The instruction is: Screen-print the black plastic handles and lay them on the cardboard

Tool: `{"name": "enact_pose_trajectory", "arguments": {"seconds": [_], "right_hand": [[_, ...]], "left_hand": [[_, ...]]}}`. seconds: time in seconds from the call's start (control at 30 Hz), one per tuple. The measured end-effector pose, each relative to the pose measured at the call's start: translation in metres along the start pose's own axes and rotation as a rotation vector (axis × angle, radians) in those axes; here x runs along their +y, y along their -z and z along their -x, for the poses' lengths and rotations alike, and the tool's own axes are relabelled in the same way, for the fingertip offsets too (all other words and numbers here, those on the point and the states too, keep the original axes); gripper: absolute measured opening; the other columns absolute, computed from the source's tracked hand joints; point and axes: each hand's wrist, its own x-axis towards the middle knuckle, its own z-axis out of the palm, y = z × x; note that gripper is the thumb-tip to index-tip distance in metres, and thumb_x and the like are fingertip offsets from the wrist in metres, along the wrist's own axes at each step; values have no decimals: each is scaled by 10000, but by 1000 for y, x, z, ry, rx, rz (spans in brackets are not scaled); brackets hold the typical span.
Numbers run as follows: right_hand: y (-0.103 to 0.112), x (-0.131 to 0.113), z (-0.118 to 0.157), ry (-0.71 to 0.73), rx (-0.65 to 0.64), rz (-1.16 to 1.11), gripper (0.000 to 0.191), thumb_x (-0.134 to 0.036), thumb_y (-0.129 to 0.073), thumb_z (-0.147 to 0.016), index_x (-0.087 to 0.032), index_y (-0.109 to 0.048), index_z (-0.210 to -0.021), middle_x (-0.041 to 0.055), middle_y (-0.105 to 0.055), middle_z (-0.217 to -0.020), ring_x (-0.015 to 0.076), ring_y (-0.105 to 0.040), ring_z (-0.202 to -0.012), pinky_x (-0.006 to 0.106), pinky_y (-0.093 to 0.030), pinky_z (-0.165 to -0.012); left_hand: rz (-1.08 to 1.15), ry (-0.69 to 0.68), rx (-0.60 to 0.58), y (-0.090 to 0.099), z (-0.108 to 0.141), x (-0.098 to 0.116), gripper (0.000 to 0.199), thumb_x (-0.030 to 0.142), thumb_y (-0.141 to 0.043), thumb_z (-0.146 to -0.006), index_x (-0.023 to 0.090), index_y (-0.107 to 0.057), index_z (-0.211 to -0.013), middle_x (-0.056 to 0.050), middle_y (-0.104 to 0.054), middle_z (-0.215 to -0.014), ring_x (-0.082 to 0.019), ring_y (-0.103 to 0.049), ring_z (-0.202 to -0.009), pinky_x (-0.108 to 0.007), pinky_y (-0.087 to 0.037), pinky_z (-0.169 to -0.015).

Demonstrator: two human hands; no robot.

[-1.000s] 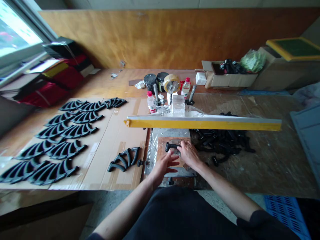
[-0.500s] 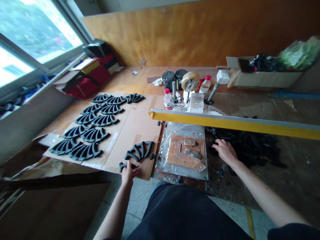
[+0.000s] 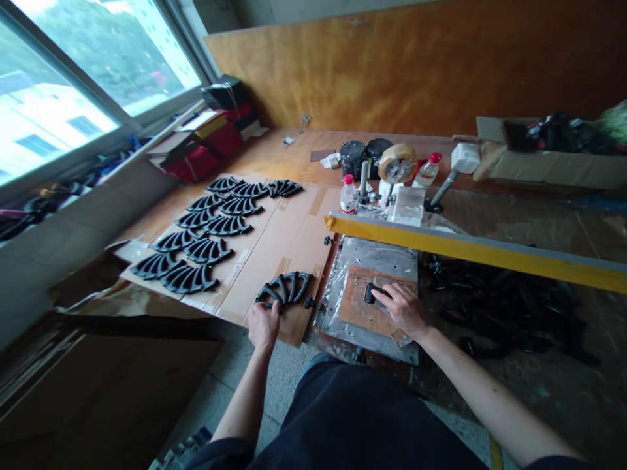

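Black curved plastic handle seen lying on brown board, under right hand; fingers held together, pressed on it. Left hand: fingers closed on end of black arched plastic parts, on cardboard sheet. Rows of black fan-shaped parts laid out alongside; wooden counter beneath window.

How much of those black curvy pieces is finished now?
Plenty looks done: black curved pieces lie in rows on the cardboard. In hand: the left hand is on a smaller bunch, and the right hand holds a black piece on a brown pad. Left: a big black heap.
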Motion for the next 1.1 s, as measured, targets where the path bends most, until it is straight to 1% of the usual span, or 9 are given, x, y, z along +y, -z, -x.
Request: {"name": "enact_pose_trajectory", "arguments": {"seconds": [0.07, 0.17, 0.27, 0.4, 0.57, 0.67, 0.77, 0.87, 1.1], "right_hand": [[4, -7, -6, -2, -45, 49, 293, -113, -513, -902, -216, -679, -1120, 86, -642, -971, 211, -531, -927, 319, -406, -804], [11, -16, -17, -19, -77, 23, 241, -101, -526, -884, -202, -701, -1015, 98, -643, -987, 231, -521, -966, 345, -395, -833], [9, -38, -41, -4, -98, -183, 214, -130, -508, -911, -204, -705, -954, 79, -654, -956, 212, -540, -948, 329, -412, -850], [-19, -88, -96, 38, -241, -473, 223, -239, -476, -968, -185, -690, -931, 58, -684, -952, 181, -580, -964, 287, -426, -894], [-60, -142, -158, -51, -625, -425, 401, -471, -426, -970, -156, -674, -966, 115, -702, -952, 234, -636, -947, 322, -463, -816], [-77, -155, -174, -30, -753, -384, 537, -550, -362, -963, -133, -663, -1114, 170, -668, -1143, 284, -588, -1126, 390, -418, -958], [-91, -161, -183, 6, -786, -317, 660, -575, -369, -945, -63, -551, -1321, 222, -477, -1412, 331, -346, -1379, 449, -229, -1132], [-104, -166, -195, 4, -810, -286, 714, -576, -384, -932, -52, -453, -1412, 223, -330, -1507, 350, -215, -1436, 475, -163, -1161], [-128, -173, -206, -43, -954, -319, 895, -587, -629, -787, -79, -353, -1471, 220, -175, -1551, 389, -64, -1449, 513, -197, -1155]], "left_hand": [[-32, -108, 55, -9, 13, 9, 572, 526, -462, -873, 158, -504, -1310, -178, -502, -1373, -311, -441, -1296, -448, -378, -1053], [-114, -288, 46, -23, 24, 26, 610, 530, -521, -849, 230, -480, -1379, -133, -429, -1462, -318, -366, -1347, -455, -333, -1089], [-169, -254, 22, -32, 21, 40, 649, 590, -533, -819, 258, -494, -1375, -125, -426, -1470, -374, -322, -1357, -538, -334, -1057], [-188, -208, 32, -39, 10, 42, 628, 598, -514, -824, 219, -549, -1323, -138, -436, -1465, -416, -327, -1340, -602, -308, -1044], [-200, -273, 7, -45, -3, 24, 556, 474, -596, -808, 232, -573, -1308, -113, -442, -1476, -400, -325, -1360, -596, -299, -1063], [-185, -328, 36, -42, -21, 13, 545, 479, -610, -803, 229, -595, -1287, -106, -462, -1463, -395, -344, -1354, -591, -308, -1065], [-153, -397, 100, -32, -55, 10, 538, 496, -634, -786, 223, -624, -1249, -111, -490, -1438, -397, -354, -1349, -584, -300, -1079], [-115, -522, 132, -17, -108, 21, 505, 493, -668, -761, 238, -657, -1197, -109, -514, -1415, -395, -374, -1336, -572, -303, -1081], [-119, -843, -6, 12, -271, 97, 523, 474, -705, -730, 256, -662, -1204, -106, -513, -1414, -377, -365, -1344, -546, -315, -1079]]}}
